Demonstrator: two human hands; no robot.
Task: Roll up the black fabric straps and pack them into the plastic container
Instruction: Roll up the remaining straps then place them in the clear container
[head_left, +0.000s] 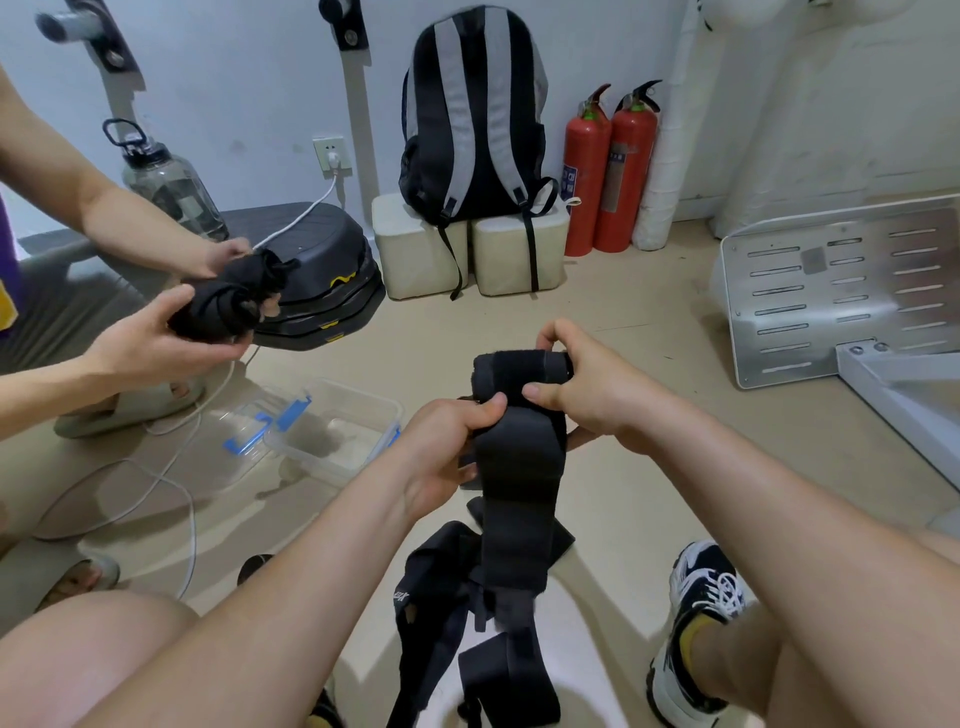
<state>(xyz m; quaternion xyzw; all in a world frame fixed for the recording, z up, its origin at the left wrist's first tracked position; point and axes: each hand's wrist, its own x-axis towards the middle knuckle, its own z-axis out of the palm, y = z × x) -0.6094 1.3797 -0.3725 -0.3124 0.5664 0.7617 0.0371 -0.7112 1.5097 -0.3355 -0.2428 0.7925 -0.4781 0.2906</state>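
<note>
Right hand (587, 384) fingers curled round rolled top of black strap (519, 467); left hand (447, 447) pinches it just below, tail hanging near. Plastic container (358, 397) open on floor left, lid (244, 428) beside; dark patch inside unclear. Strap's lower end cut off.

White lettering on the black strap (415, 582) is unreadable.

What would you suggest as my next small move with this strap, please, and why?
Probably turn the roll one wrap further down the black strap. Only its top end is rolled, pinched by the right hand; the left hand grips just below, and most of it hangs loose. The plastic container stands open, so packing can wait.
</note>
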